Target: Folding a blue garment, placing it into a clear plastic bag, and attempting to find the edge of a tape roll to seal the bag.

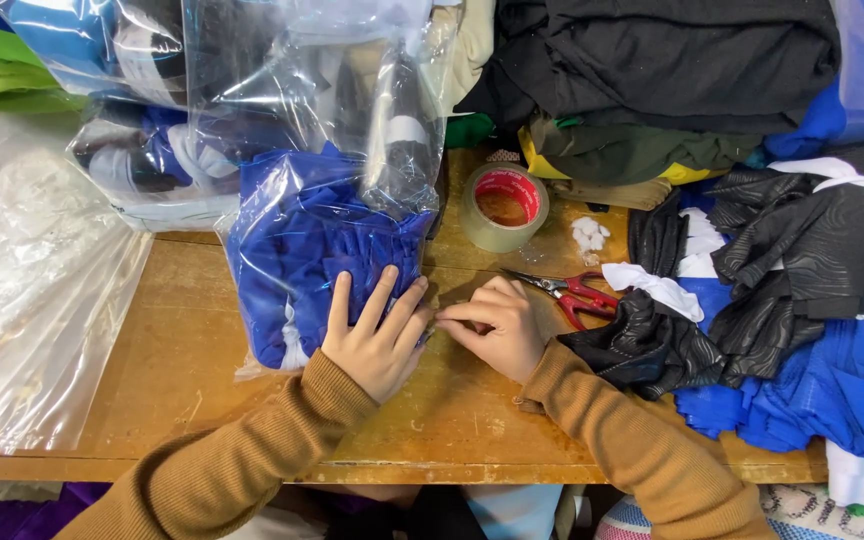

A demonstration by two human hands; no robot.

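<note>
Nearest the front edge of the wooden table [182, 370], two brown sleeves are reaching in from below. Left hand [377, 335] is lying flat, fingers spread apart, pressing down on the near right corner of a clear plastic bag of blue garments [317, 250]; the bag's long axis is running away from the person toward the far edge. Right hand [497, 325] is resting just beside it on the right, fingertips drawn together and pinching at the bag's right edge, touching the left hand's fingers. Whether anything small is sitting between those fingertips cannot be told. Just right of that hand, red-handled scissors [572, 293] are lying, blades pointing left toward it. Farther back, a roll of packing tape [505, 207] is sitting flat. Along the right edge, loose black, blue and white fabric [802, 300] is piling up. Across the far edge, more bagged garments [252, 90] and dark folded clothes [652, 60] are stacking. At the left edge, empty clear bags [32, 280] are overhanging.
</note>
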